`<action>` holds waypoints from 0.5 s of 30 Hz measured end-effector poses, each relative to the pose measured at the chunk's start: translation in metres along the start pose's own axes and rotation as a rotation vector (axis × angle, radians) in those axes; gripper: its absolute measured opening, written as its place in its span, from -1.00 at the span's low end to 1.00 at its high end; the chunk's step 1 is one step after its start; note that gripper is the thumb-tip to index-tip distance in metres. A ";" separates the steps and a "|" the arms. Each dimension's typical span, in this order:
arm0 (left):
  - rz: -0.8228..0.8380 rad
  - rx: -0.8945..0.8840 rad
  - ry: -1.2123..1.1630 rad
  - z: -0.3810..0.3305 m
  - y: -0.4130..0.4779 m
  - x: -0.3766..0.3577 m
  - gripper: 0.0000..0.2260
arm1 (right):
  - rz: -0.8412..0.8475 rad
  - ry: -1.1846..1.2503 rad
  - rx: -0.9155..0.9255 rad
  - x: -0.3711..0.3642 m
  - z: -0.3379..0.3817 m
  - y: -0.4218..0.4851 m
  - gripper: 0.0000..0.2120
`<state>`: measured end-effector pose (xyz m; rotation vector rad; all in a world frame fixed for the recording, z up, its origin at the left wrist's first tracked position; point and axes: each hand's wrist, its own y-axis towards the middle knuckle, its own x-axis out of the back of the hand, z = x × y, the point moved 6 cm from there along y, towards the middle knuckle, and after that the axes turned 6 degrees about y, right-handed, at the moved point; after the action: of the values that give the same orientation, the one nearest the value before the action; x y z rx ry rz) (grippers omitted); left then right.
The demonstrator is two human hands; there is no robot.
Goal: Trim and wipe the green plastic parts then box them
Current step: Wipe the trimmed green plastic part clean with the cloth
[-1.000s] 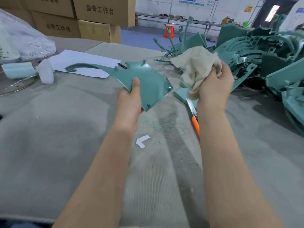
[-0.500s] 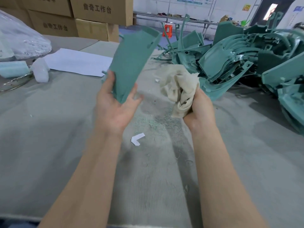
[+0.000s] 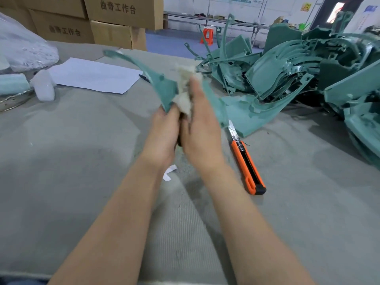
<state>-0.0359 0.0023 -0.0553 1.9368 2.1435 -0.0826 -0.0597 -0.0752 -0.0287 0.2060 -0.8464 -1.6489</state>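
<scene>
The green part (image 3: pixel 164 87) is held up off the worktop (image 3: pixel 61 161), right in front of the person and between the 2 hands, so neither arm has to reach for it. Its long axis runs from the broad lower corner by the hands up and away to the left, ending in a thin curved arm whose tip hangs above the sheet of paper (image 3: pixel 92 75). The left hand (image 3: pixel 164 122) grips that lower corner, fingers curled round the edge. The right hand (image 3: pixel 198 124) lies against the part's near face with its fingers stretched straight, pressing the cloth (image 3: pixel 185 97) onto the plastic; its thumb is hidden. The step in hand looks like wiping, and the stroke most likely has to follow the long axis, up along the curved arm, with the left hand steadying the base. The thin arm will probably flex under pressure. The utility knife (image 3: pixel 246 161) lies on the worktop just right of the right wrist, blade out and pointing toward the pile of green parts (image 3: pixel 287 68), which spreads across the right side. A pen (image 3: pixel 145 78) rests at the paper's edge, and a paper scrap (image 3: pixel 169 171) lies under the wrists. Cardboard boxes (image 3: pixel 115 17) stand well behind on the left; whether they are meant for packing cannot be told.
</scene>
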 end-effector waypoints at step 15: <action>0.155 0.170 -0.433 -0.005 0.006 0.004 -0.63 | 0.080 -0.146 0.158 -0.026 0.014 -0.009 -0.46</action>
<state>-0.0313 0.0074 -0.0506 1.9462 1.7473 -0.6133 -0.0673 -0.0456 -0.0325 0.1604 -1.0835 -1.5374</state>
